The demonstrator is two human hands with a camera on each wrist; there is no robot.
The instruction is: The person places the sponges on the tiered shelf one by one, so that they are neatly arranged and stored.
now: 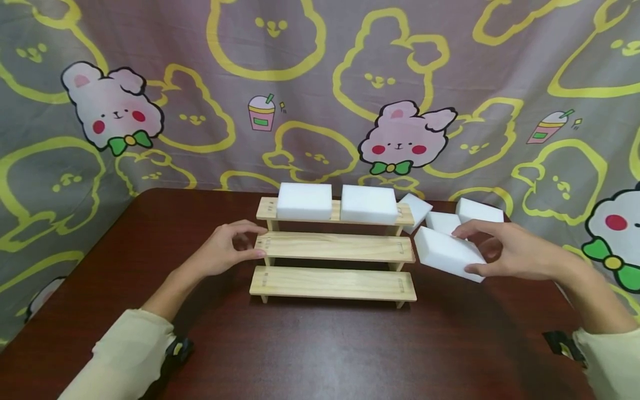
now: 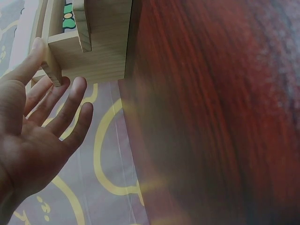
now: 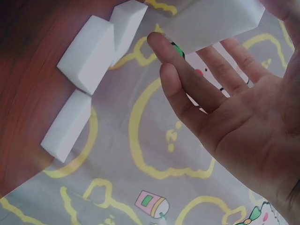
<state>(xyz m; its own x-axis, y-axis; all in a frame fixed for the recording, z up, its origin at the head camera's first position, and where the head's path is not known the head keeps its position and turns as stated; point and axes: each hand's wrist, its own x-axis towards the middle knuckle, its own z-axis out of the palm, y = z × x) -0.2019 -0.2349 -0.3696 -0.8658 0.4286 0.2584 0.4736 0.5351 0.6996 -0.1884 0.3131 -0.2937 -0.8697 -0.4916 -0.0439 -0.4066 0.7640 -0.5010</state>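
My left hand [image 1: 226, 247] pinches the left end of the middle board of a three-step wooden rack [image 1: 332, 282]. In the left wrist view, the thumb and fingers [image 2: 78, 89] lie on opposite sides of that board's end. To the right of the rack, my right hand [image 1: 507, 250] grips a white sponge block [image 1: 445, 254] between thumb and fingers, tilted down to the right. Two more white sponge blocks [image 1: 304, 200] sit side by side on the top board. The middle and bottom boards carry nothing.
Behind the held block, loose white blocks [image 1: 479, 211] lie on the dark red-brown table [image 1: 320, 344], one of them leaning close to the rack's right end. A patterned curtain [image 1: 320, 89] hangs along the table's back edge.
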